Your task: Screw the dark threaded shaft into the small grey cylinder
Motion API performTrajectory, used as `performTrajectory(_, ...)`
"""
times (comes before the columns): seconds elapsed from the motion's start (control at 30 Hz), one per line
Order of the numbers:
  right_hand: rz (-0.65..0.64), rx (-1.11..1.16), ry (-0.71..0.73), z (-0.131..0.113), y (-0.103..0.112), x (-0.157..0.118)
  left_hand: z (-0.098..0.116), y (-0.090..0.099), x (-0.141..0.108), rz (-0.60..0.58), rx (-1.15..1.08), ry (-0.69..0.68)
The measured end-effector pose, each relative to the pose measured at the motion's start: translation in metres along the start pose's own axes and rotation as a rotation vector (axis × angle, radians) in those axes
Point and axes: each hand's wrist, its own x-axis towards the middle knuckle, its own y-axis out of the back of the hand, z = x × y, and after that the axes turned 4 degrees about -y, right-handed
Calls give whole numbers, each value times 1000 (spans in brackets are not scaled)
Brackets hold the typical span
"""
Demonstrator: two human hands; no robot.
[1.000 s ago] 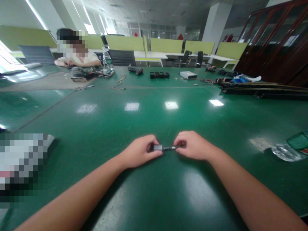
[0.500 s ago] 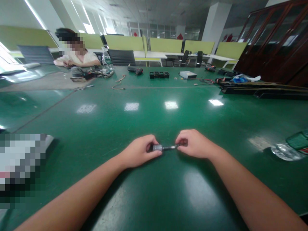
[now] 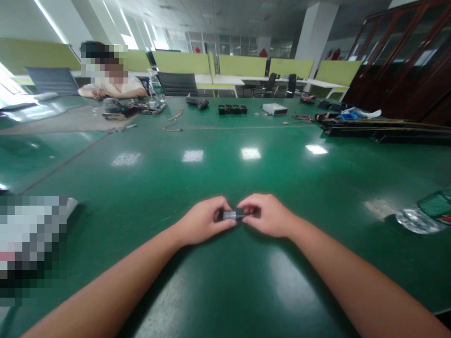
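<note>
My left hand (image 3: 206,219) is closed around the thick end of a slim screwdriver-like tool (image 3: 230,215). A grey sleeve and part of a dark, thin shaft show between my two hands. My right hand (image 3: 269,213) has its thumb and fingers curled round the shaft, close to the left fingertips. The tool lies level, pointing right, just over the green tabletop (image 3: 218,277). Its far tip is hidden by the right fingers, and its other end by the left palm.
A blurred-out box-like object (image 3: 31,234) lies at the left. A shiny round dish (image 3: 417,221) and a green container (image 3: 435,206) stand at the right. Across the table are a black part (image 3: 232,109), a silver box (image 3: 275,109), dark strips (image 3: 384,129) and a seated person (image 3: 112,87).
My right hand has slid left along the shaft from its tip end towards the grey sleeve, covering the tip. The left hand has stayed almost in place.
</note>
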Motion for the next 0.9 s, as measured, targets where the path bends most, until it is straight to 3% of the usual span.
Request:
performTrajectory(0.17,-39,162,-86,4,-1,-3,-1,0,0,-2,-1,-4)
performTrajectory(0.47,-48,-60,3,-1,0,-1,-2,-1,-1,-3,3,-10)
performTrajectory(0.9,-55,-100,51,-5,-3,2,-2,-3,1,13,-17,5)
